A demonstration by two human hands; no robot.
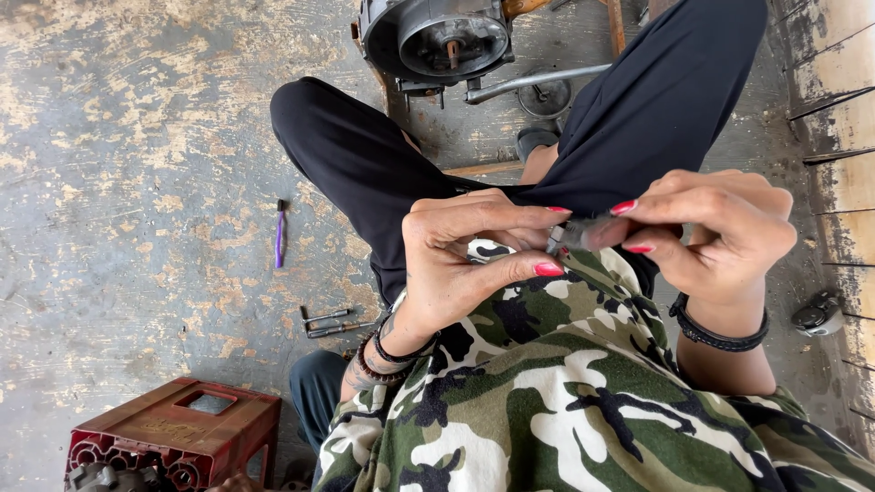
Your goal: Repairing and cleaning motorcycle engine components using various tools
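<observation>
Both hands meet above the camouflage-patterned shirt [565, 401]. The left hand [456, 264] and right hand [720, 232] pinch a small grey metal part [567, 235] between their fingers. Left of the shirt, a purple-handled tool [280, 235] lies on the worn concrete floor [118, 164].

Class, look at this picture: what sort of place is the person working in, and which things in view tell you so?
Probably a small engine or motorcycle repair workshop. An opened engine casing stands on the worn, paint-flaked concrete floor, loose metal tools lie nearby, and a red plastic crate holds greasy parts.
</observation>
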